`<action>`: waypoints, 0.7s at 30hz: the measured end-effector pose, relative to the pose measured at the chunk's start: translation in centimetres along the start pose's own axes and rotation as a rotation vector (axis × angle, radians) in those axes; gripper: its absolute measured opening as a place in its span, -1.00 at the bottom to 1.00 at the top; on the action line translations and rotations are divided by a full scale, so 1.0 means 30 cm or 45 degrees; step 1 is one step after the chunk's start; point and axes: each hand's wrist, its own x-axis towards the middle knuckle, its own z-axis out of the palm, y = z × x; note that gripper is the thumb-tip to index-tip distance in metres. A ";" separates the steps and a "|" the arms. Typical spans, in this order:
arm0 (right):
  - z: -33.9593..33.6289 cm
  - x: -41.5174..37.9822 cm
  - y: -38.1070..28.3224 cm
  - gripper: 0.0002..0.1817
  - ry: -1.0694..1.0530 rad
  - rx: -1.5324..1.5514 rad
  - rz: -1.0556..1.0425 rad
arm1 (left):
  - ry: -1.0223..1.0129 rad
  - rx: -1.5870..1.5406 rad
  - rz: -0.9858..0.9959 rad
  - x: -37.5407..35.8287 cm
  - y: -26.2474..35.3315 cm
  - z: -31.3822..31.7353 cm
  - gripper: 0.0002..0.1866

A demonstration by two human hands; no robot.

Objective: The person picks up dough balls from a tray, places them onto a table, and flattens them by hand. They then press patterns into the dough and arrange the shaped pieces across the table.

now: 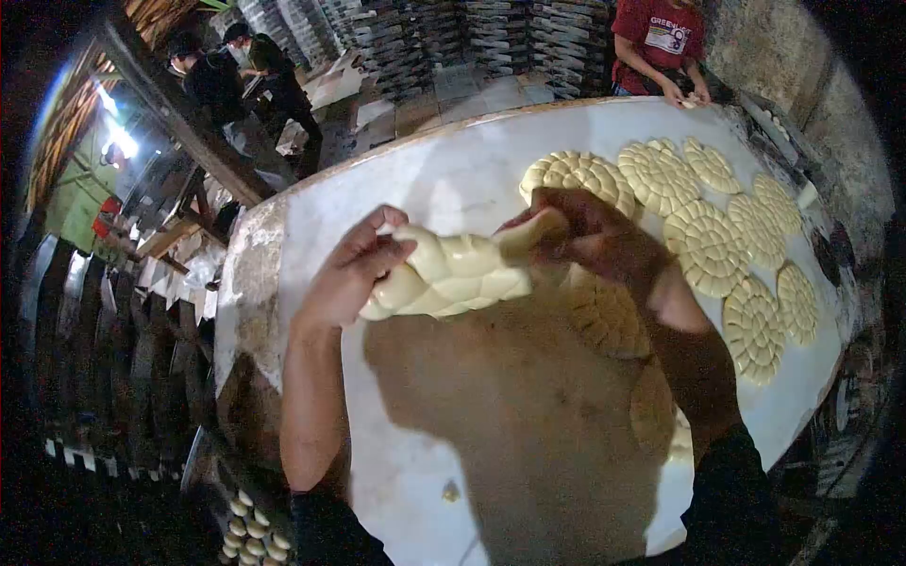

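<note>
A pale piece of segmented dough (453,274) hangs between my two hands above the white table (415,179). My left hand (363,259) pinches its left end between thumb and fingers. Its right end, a stretched flap, is gripped by my right hand (595,241), whose fingers are in shadow. Round, scored dough pieces (706,247) lie on the table to the right, some touching one another. A few more lie in the shadow beneath my right forearm.
Across the table at the back right, a person in a red shirt (661,38) works with both hands. Two people (269,71) stand at the back left. Dark stacks (472,38) line the back. Small dough balls (253,533) sit at the lower left.
</note>
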 end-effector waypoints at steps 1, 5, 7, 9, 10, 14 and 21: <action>0.027 -0.028 -0.053 -0.71 0.041 0.053 0.003 | 0.080 0.090 -0.060 -0.065 0.098 0.027 -0.85; 0.128 -0.085 -0.148 -0.77 0.188 0.108 0.085 | 0.098 0.104 0.076 -0.120 0.073 -0.018 -0.84; 0.132 -0.121 -0.047 -0.74 0.292 -0.243 0.136 | 0.060 0.080 0.093 -0.149 -0.045 -0.046 -0.80; 0.150 -0.190 0.114 -0.72 0.302 -0.441 0.156 | 0.324 0.228 0.085 -0.204 -0.267 -0.072 -0.75; 0.171 -0.284 0.248 -0.72 0.431 -0.615 0.107 | 0.442 0.312 0.066 -0.255 -0.377 -0.063 -0.72; 0.410 -0.712 0.404 -0.73 0.814 -0.588 0.360 | 0.698 0.360 -0.045 -0.703 -0.558 0.119 -0.64; 0.892 -1.122 0.487 -0.65 1.023 -0.438 0.473 | 0.121 0.952 -0.224 -1.151 -0.622 0.760 -0.74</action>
